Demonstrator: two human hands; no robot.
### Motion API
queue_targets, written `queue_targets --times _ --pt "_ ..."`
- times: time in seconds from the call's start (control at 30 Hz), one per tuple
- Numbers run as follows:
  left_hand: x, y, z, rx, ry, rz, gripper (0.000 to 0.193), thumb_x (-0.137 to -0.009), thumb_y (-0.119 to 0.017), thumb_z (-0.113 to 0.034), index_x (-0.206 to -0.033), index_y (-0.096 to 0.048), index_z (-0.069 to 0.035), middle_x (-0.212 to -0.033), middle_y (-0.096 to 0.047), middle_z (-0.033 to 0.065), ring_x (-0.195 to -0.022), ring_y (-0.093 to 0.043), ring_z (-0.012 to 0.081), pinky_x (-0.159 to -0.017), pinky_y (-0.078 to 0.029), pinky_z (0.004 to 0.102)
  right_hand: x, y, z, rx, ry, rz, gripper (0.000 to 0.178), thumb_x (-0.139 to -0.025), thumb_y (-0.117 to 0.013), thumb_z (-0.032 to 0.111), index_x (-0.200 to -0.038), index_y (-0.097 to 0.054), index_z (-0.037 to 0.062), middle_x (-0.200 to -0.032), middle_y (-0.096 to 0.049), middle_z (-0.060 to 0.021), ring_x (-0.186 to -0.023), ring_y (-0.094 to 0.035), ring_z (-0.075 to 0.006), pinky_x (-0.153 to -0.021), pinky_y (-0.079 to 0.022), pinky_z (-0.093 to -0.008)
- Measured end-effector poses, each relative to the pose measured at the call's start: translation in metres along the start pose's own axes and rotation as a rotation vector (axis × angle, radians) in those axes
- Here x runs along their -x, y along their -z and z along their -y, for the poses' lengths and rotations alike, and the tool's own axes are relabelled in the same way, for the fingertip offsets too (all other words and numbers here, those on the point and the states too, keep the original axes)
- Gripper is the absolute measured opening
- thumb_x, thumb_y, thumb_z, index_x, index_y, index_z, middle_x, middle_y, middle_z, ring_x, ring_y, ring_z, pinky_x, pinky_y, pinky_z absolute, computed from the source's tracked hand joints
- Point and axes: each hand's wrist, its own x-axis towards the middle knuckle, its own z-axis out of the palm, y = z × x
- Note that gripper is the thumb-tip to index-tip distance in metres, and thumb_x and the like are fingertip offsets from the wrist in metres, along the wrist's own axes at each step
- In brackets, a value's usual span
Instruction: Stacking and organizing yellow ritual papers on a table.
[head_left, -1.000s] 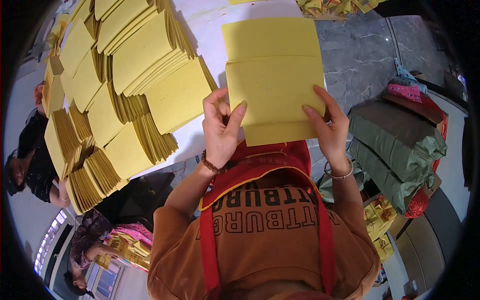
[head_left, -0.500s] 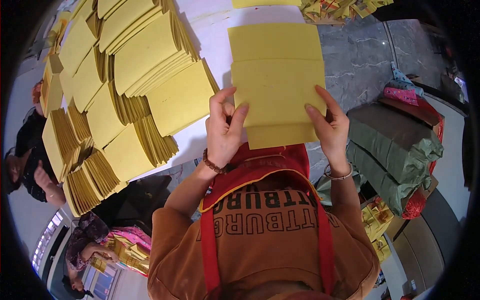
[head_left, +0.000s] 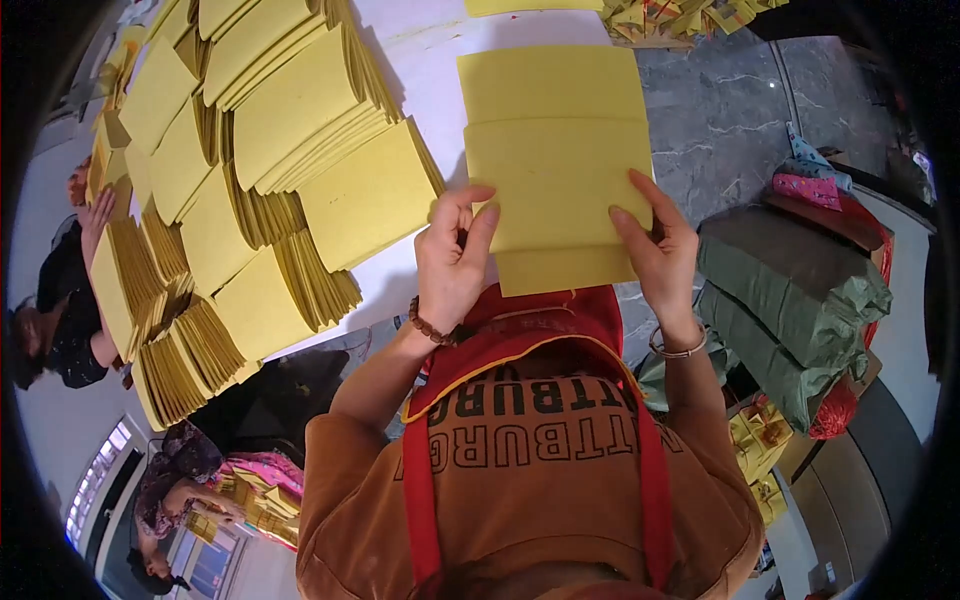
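Between my hands is yellow paper (head_left: 560, 185), apparently a few overlapping sheets or one folded sheet, with two cross edges showing. Its near end hangs over my red apron (head_left: 470, 345). The left edge is pinched between thumb and forefinger of my left hand (head_left: 452, 255), which wears a beaded bracelet. On the opposite edge, my right hand (head_left: 662, 255) grips with its thumb on top, fingertips partly hidden beneath. How many layers I hold cannot be made out. Close to my left hand lie fanned stacks of yellow paper (head_left: 365, 200).
The white table top (head_left: 425, 75) shows beside the stacks. More folded yellow pieces (head_left: 670, 20) lie at the far right. Dark green wrapped bundles (head_left: 785, 290) stand to my right. One person (head_left: 75, 290) is at the left beyond the stacks, another (head_left: 175, 490) at the lower left.
My left forefinger has shifted slightly in toward the paper. The paper and my right hand stay nearly still. The person at the left has reached a hand up to the stacks.
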Motion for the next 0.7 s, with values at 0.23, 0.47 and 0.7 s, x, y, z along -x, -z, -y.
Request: queue_targets --times 0.23,0.47,0.7 --pt "-0.004 0.002 -0.022 -0.421 -0.470 -0.191 0.018 -0.075 -0.063 -0.006 -0.093 -0.059 -0.004 -0.073 -0.053 0.0038 -0.063 -0.050 0.0190 -0.059 -0.040 0.0299 0.002 0.001 -0.002 0.060 0.034 -0.019 0.037 -0.077 -0.064 0.008 -0.113 -0.056 0.0024 -0.078 -0.057 -0.0069 -0.060 -0.048 -0.0073 -0.052 -0.040 -0.0221" --pt "-0.026 -0.040 -0.052 -0.752 -0.794 0.249 0.045 -0.077 -0.062 -0.026 -0.116 -0.052 -0.009 -0.119 -0.049 0.0100 -0.109 -0.045 0.0276 -0.093 -0.032 0.0414 0.001 0.003 -0.002 0.146 0.073 -0.023 0.038 -0.076 -0.064 0.013 -0.112 -0.057 0.0046 -0.080 -0.058 -0.0120 -0.060 -0.053 -0.0165 -0.056 -0.042 -0.0282" --pt "-0.035 -0.048 -0.018 -0.966 -0.815 0.304 0.059 -0.077 -0.054 -0.049 -0.127 -0.044 -0.019 -0.134 -0.038 0.0083 -0.124 -0.032 0.0280 -0.101 -0.022 0.0478 -0.001 0.004 0.002 0.158 0.030 0.050 0.041 -0.076 -0.064 0.015 -0.115 -0.055 0.0062 -0.091 -0.057 -0.0118 -0.071 -0.054 -0.0227 -0.062 -0.043 -0.0313"
